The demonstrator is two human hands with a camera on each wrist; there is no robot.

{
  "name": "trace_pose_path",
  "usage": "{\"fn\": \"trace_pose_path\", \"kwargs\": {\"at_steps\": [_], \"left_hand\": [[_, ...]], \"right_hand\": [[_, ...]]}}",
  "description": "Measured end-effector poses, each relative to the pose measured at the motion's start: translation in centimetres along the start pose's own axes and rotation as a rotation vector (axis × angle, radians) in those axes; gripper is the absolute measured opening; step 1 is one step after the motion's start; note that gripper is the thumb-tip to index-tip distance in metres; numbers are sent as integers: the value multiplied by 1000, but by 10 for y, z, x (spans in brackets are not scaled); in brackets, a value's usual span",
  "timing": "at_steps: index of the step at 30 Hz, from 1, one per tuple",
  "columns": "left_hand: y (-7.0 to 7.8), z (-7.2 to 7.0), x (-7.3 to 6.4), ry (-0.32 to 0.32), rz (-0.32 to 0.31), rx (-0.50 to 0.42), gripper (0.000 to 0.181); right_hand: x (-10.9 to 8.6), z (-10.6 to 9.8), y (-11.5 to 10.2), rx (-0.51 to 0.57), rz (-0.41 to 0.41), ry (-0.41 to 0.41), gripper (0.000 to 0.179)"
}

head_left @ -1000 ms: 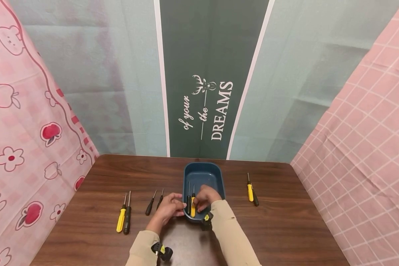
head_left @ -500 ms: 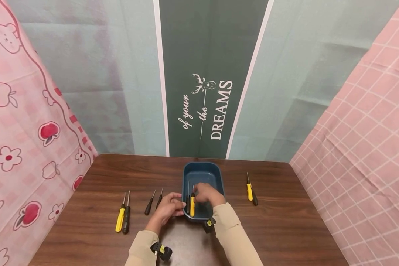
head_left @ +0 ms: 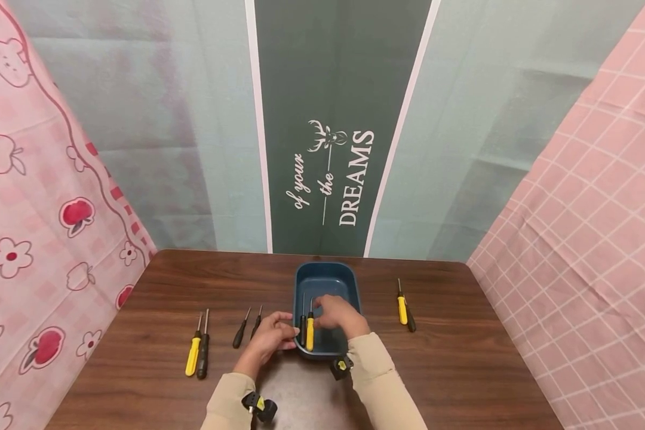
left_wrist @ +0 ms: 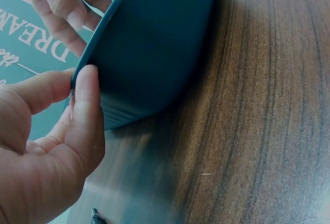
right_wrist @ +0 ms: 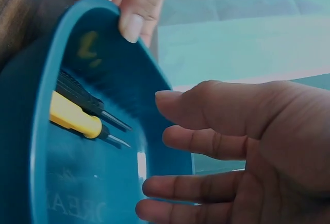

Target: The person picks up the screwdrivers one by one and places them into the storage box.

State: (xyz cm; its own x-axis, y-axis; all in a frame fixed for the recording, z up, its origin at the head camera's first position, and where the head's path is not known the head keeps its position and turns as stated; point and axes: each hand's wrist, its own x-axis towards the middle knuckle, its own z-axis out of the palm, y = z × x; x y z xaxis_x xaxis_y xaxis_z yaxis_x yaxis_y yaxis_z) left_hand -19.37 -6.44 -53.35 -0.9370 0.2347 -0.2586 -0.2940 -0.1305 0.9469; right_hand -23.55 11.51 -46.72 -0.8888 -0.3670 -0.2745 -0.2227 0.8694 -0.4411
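Note:
A deep blue tray (head_left: 328,286) stands on the table with two screwdrivers lying side by side in its left part. One is a black screwdriver (head_left: 303,331), against the left wall; beside it lies a yellow-handled screwdriver (head_left: 310,333). My left hand (head_left: 269,335) pinches the tray's left rim between thumb and fingers, as the left wrist view confirms. Over the tray, to the right of the yellow screwdriver, is my right hand (head_left: 341,314). In the right wrist view its fingers (right_wrist: 193,185) are extended and hold nothing, apart from both handles.
Left on the table lie a larger yellow screwdriver (head_left: 193,355) and a black screwdriver (head_left: 203,355). Two small black screwdrivers (head_left: 239,334) lie nearer the tray, one partly behind my left hand. At right, a yellow screwdriver (head_left: 402,312) lies next to a black-handled one (head_left: 411,321).
My right hand has drawn up and slightly right from the yellow screwdriver's handle, leaving it beside the black one. My left hand stays on the rim.

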Motion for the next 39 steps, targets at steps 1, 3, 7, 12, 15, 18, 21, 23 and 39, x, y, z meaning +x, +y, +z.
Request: {"fn": "trace_pose_path", "kwargs": {"at_steps": [1, 3, 7, 12, 15, 18, 21, 23, 39], "left_hand": [[-1, 0, 1, 0, 2, 1, 49], [-2, 0, 1, -2, 9, -2, 50], [-2, -1, 2, -9, 16, -4, 50], [-2, 0, 1, -9, 6, -4, 49], [1, 1, -2, -20, 4, -5, 48], [10, 3, -9, -29, 7, -2, 47], [21, 6, -16, -28, 15, 4, 46], [24, 7, -19, -29, 18, 5, 46], [26, 6, -19, -36, 18, 23, 46]], "right_hand": [[-3, -2, 0, 3, -3, 4, 44], [-9, -6, 0, 10, -6, 15, 44], [-20, -12, 1, 1, -15, 39, 44], [-34, -19, 3, 17, -8, 67, 42], [-41, -23, 7, 21, -6, 83, 42], [-46, -27, 13, 41, 10, 90, 43], [-50, -31, 20, 72, 46, 97, 44], [-51, -34, 26, 78, 66, 105, 45], [-65, -43, 69, 26, 87, 193, 42]]}}
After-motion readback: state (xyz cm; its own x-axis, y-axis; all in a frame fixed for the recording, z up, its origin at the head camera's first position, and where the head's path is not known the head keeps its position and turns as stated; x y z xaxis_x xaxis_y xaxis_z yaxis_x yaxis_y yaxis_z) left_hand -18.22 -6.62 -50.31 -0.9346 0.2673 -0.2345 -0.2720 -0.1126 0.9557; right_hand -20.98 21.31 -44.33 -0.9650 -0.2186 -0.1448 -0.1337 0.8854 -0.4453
